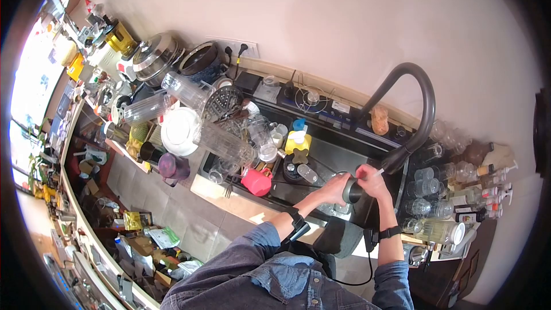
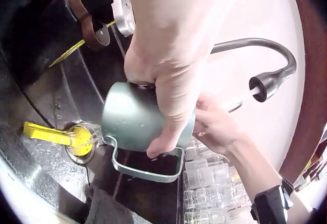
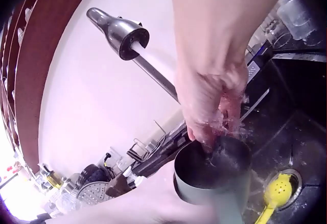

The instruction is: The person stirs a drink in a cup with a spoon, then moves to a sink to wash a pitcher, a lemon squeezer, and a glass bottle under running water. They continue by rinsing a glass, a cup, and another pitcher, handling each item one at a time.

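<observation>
My left hand (image 1: 334, 188) grips a green-grey mug (image 2: 134, 116) with a squared loop handle, the thumb and palm across its outer wall. The mug is tipped on its side over the dark sink (image 1: 367, 163). At its mouth is my right hand (image 3: 212, 99), with the fingertips dipping inside the rim. From the black gooseneck faucet (image 3: 122, 37) a stream of water runs onto the right hand and splashes around its fingers. Below, a yellow perforated squeezer (image 3: 279, 191) lies at the sink drain (image 2: 84, 155).
Many clear glasses (image 1: 426, 189) crowd the counter right of the sink. To the left are stacked clear pitchers (image 1: 224, 140), a white plate (image 1: 179, 132) and a pink-red container (image 1: 256, 182). A yellow bottle with a blue top (image 1: 298, 138) stands behind the sink's middle.
</observation>
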